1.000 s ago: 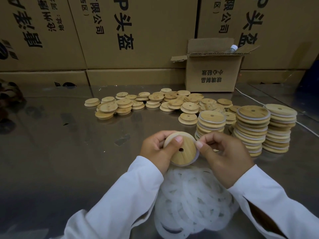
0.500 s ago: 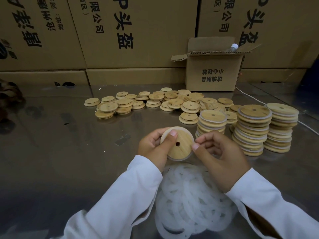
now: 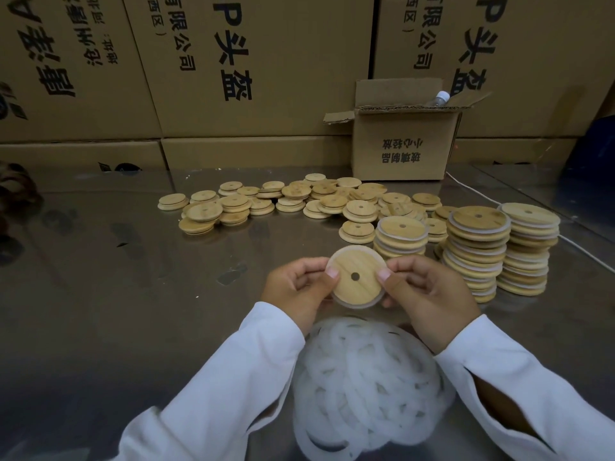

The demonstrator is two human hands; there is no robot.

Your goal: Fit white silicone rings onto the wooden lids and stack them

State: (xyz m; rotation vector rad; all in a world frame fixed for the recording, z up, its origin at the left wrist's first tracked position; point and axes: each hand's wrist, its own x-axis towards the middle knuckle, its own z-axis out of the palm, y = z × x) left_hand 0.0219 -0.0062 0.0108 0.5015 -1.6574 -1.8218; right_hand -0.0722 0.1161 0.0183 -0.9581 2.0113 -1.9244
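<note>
Left hand (image 3: 296, 287) and right hand (image 3: 429, 294) both pinch the lid (image 3: 356, 277) at opposite rim edges, thumbs on the face, fingers curled behind. It is held in the air just above the ring pile. Change vs a second ago: the left thumb lay across the face, pressing; it has slid out to the rim, and the lid now sits face-on to the camera. The ring (image 3: 357, 306) shows as a thin translucent white lip round the edge with no loose loop, so I read it as seated. Fitting looks about done and stacking comes next. The back side is hidden, so full seating is unconfirmed. Lid: round pale wood disc, straight grain, small centre hole. Ring pile (image 3: 369, 387): floppy milky flat bands in a tangled heap on the counter (image 3: 116, 294), which is dull reflective metal. To the right are the finished stacks (image 3: 476, 247), wood with white lips between layers, slightly uneven. Behind, bare lids (image 3: 266, 201) lie scattered in low piles. Farther back is a small open carton (image 3: 402, 148) with a bottle (image 3: 441, 98) poking out, against big printed cartons (image 3: 249, 61).
</note>
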